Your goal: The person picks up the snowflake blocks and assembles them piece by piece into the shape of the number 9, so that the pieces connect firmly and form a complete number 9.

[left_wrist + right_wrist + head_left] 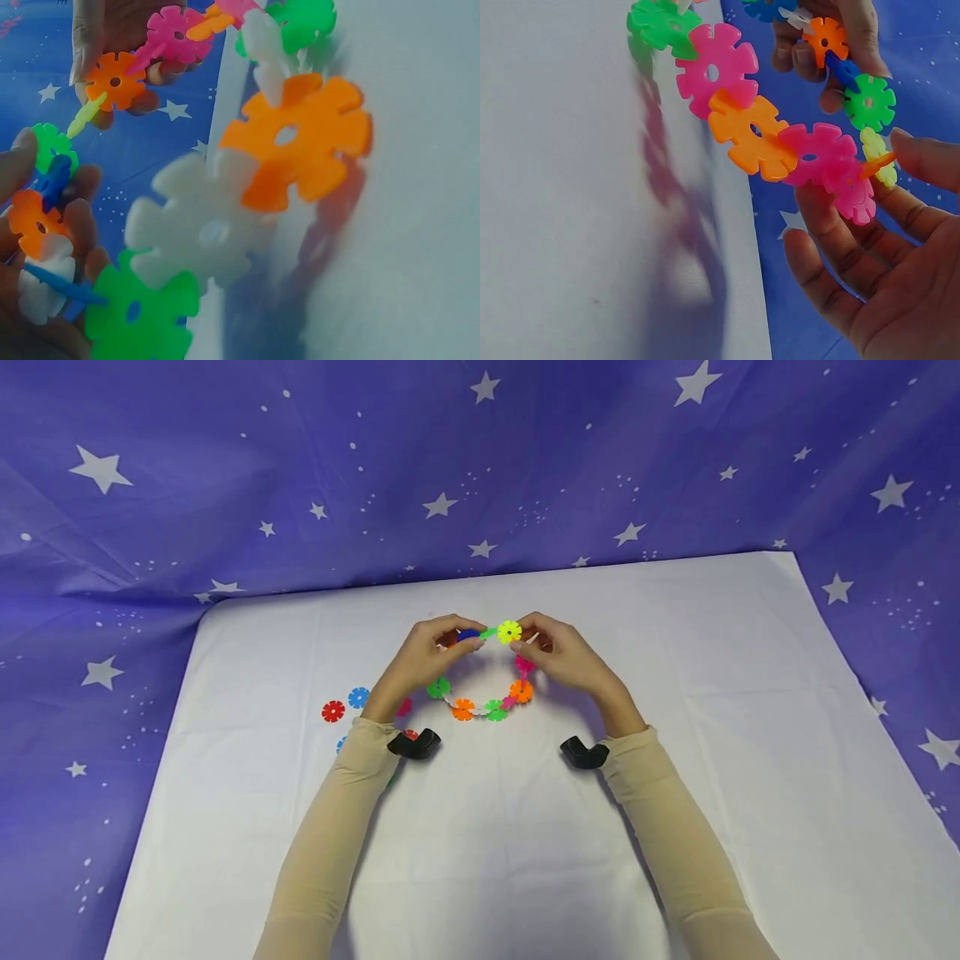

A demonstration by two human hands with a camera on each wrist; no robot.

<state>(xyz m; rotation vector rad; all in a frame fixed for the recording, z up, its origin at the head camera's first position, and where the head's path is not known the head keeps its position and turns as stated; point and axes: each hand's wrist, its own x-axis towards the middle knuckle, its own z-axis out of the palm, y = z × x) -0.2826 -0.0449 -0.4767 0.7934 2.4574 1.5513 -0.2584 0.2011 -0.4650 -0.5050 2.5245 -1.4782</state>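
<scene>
Both hands hold up a loop of notched plastic flower discs (463,710), slotted edge to edge in orange, green, white, pink, blue and yellow. My left hand (431,652) grips its far left part, with a green disc (869,102), a blue disc (844,71) and an orange disc (36,225) at the fingers. On the far right, my right hand (566,652) pinches an orange disc (115,81) between thumb and fingers. A yellow disc (509,632) sits between the hands, its edge at the green one. The loop's near side hangs low over the table.
Loose discs lie left of the loop, among them a red disc (333,711) and a blue disc (359,697); the left forearm partly covers others. Black angled pieces (416,744) stick out at both cuffs. A starry purple cloth (480,468) hangs behind the white table (750,827).
</scene>
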